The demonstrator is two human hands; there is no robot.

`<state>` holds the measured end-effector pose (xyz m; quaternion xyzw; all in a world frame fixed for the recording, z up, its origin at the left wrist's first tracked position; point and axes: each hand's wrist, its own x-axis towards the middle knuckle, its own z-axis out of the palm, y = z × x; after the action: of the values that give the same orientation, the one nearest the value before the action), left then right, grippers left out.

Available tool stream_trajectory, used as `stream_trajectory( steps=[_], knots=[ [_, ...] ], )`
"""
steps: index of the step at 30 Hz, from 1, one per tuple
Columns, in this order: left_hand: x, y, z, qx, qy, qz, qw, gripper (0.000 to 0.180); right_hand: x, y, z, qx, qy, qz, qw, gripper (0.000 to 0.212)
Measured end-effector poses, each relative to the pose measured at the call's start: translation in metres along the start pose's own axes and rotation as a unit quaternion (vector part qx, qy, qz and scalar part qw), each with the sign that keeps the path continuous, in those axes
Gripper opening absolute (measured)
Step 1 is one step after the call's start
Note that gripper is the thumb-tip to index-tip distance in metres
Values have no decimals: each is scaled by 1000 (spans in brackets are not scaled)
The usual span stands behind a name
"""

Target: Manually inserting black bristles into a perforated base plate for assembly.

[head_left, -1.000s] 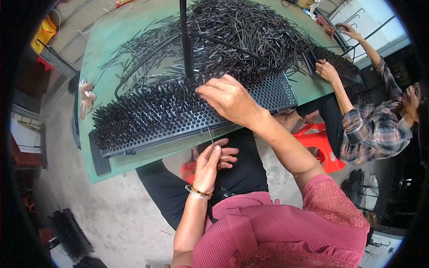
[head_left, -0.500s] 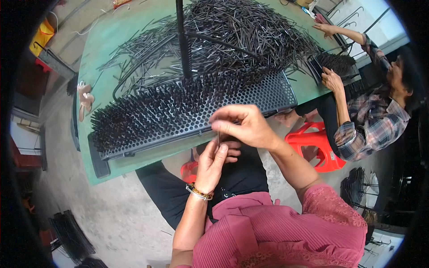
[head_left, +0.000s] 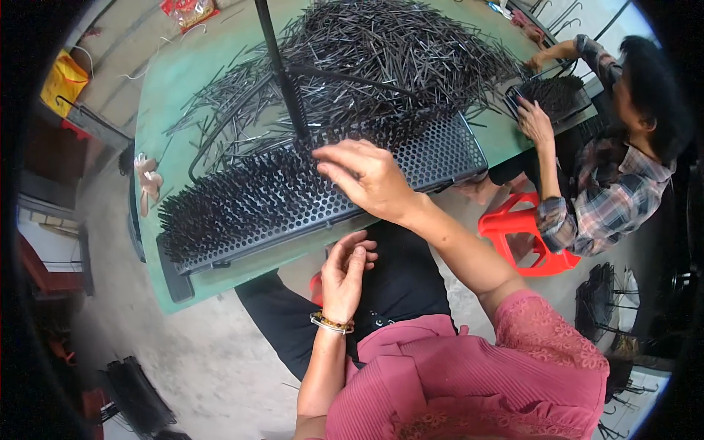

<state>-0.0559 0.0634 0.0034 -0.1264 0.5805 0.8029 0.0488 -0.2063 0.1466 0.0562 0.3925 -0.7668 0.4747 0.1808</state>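
A long black perforated board lies along the near edge of the table. Short dark strips stand upright in many of its holes, mostly toward the left and middle. My right hand is over the board's middle, thumb and fingers drawn together at the standing strips; what lies between its fingertips is too small to make out. Above my lap, short of the table edge, my left hand has its fingers curled in toward the thumb. Anything in that palm is hidden.
A big heap of loose dark strips covers the green table behind the board. A black metal post rises there. At right, a co-worker handles a smaller strip-filled board beside a red stool.
My right hand has moved away from my left, up and left onto the board. A thin strip showed between my hands before. The co-worker has leaned forward, head lowered.
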Motion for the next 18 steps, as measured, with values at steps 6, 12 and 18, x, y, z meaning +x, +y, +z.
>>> stream_trajectory(
  steps=[6,12,18],
  knots=[
    [-1,1,1,11,0,-6,1000,28,-3,0,4,-109,-38,-92,989,17],
    [-1,0,-2,24,-5,-3,1000,27,-3,-4,2,-151,-54,-88,983,20],
    [-6,17,0,98,62,91,989,21,-16,-4,-26,-123,94,-63,986,26]
  ],
)
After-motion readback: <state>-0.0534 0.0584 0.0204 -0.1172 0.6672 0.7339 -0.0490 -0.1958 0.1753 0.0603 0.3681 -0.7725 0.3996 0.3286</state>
